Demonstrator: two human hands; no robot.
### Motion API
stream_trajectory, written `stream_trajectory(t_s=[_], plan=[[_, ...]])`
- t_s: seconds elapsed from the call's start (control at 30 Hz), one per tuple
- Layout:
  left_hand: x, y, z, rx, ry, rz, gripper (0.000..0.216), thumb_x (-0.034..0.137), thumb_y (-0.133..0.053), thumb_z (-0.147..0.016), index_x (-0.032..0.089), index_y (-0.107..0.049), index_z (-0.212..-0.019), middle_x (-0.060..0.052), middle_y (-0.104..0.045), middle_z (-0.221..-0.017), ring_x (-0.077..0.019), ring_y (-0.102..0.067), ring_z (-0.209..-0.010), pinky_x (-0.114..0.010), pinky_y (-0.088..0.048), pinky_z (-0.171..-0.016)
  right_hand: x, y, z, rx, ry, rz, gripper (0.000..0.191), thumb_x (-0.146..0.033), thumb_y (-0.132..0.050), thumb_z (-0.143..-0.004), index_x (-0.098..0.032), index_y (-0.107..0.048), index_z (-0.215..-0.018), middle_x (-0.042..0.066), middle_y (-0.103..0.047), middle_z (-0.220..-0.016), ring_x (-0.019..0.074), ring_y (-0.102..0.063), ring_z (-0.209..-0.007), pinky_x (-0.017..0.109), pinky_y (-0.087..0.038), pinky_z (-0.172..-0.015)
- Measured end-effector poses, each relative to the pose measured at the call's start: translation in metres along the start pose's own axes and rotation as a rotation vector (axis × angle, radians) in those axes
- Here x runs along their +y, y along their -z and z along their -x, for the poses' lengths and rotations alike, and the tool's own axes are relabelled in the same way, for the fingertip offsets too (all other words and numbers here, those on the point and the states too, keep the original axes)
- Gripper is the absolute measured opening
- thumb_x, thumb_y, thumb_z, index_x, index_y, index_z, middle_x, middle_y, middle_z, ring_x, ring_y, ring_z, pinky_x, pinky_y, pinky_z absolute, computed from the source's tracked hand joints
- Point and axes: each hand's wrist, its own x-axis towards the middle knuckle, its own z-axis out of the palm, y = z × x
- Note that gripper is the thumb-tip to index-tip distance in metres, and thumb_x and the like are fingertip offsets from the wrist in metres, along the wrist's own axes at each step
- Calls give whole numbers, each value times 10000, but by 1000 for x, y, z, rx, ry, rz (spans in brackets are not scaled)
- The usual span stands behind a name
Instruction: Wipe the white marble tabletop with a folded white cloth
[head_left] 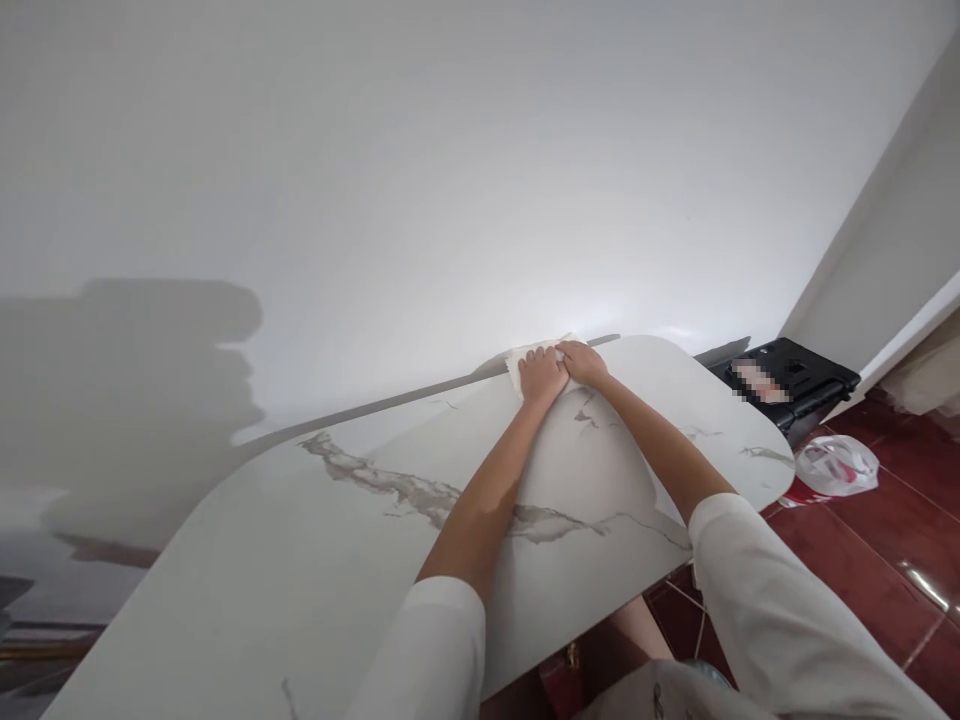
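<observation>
White wipe [514,369], jagged-edged, is held under both hands [543,377] [584,363] on smooth marbled tabletop [300,560].

There is one left hand [543,378] and one right hand [584,361], two in all. Two forearms [486,490] and two sleeves [780,590] show. There is one cloth [514,372], one table [262,560], one black case [814,367], one plastic bag [840,465] and several floor tiles [847,560].
</observation>
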Motion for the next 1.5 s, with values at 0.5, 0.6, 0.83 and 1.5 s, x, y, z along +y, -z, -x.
stream_trajectory(t_s=[0.5, 0.6, 0.83, 1.5], plan=[[32, 23, 76, -13, 27, 64, 413, 251, -313, -928, 174, -539, -1265, -136, -534, -1346, -310, -418, -1272, -458, -317, -1043, -9, 16, 71, -23, 55, -2, 497, -100, -343, -905, -109, -539, -1362, 99, -528, -1446, 205, -439, -1355, 358, -306, -1163], [41, 28, 98, -22, 30, 66, 427, 262, -302, -937, 174, -520, -1293, -138, -513, -1380, -316, -393, -1301, -470, -299, -1059, -13, 21, 94, -25, 50, 14, 506, -99, -358, -893, -140, -542, -1362, 78, -522, -1456, 202, -425, -1370, 376, -301, -1172], [62, 48, 152, -48, 16, 87, 456, 279, -296, -950, 128, -487, -1336, -164, -452, -1448, -338, -360, -1333, -495, -270, -1084, -26, 34, 149, -11, 47, 40, 504, -132, -341, -898, -144, -555, -1354, 79, -527, -1451, 223, -435, -1367, 411, -313, -1174], [122, 78, 269, -105, -39, 3, 555, 296, -269, -969, 46, -367, -1455, -206, -366, -1530, -377, -288, -1422, -534, -247, -1145, -23, 60, 281, 109, 164, 13, 443, -265, -353, -948, -232, -584, -1324, 40, -580, -1397, 255, -484, -1334, 485, -387, -1148]])
